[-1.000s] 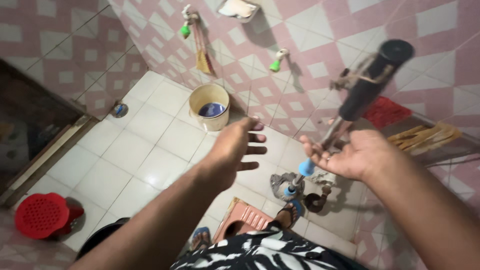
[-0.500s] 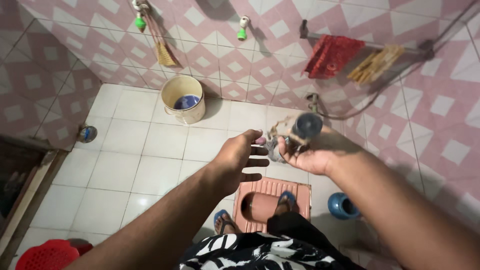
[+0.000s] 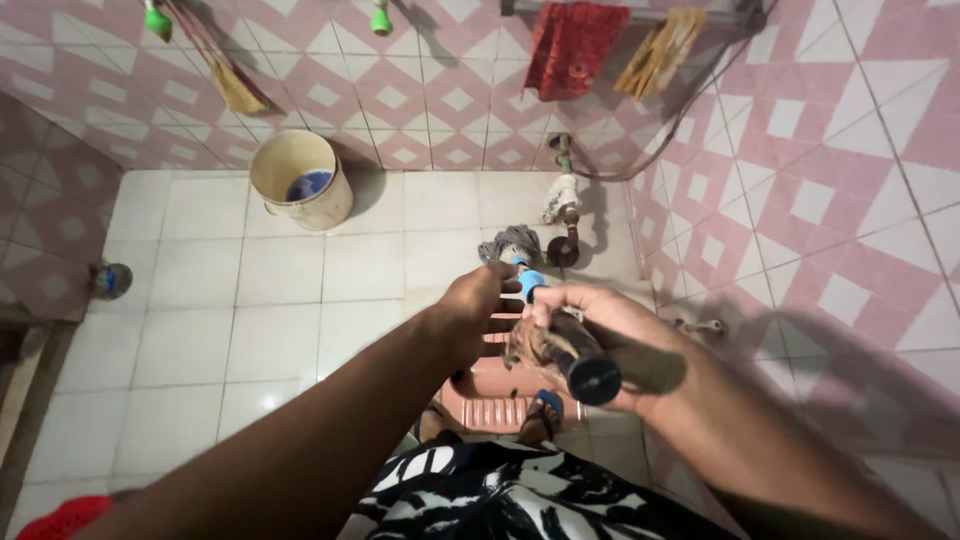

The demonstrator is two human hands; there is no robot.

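A long-handled mop (image 3: 560, 335) is now gripped in the right hand (image 3: 610, 330), fingers wrapped round its dark shaft just below the black end cap; half a second ago the handle was only cradled in an opening palm and pointed almost straight at the camera. The view has been tipped downward since then, so the grey stringy mop head (image 3: 510, 243) is seen resting on the floor at 12 o'clock from the hands. The left hand (image 3: 478, 312) has been brought in against the shaft near its blue collar (image 3: 532, 283), fingers loosely curled; whether it is actually clasping cannot be told. A two-handed hold appears to be forming. Glossy white floor tiles (image 3: 200, 340) are set against pink-and-white diamond-patterned wall tiles (image 3: 800, 200). A cream plastic bucket (image 3: 300, 180) stands at 10 o'clock, a ribbed terracotta squat pan (image 3: 490, 395) lies under the hands, and a red cloth (image 3: 570, 45) hangs at 12 o'clock.
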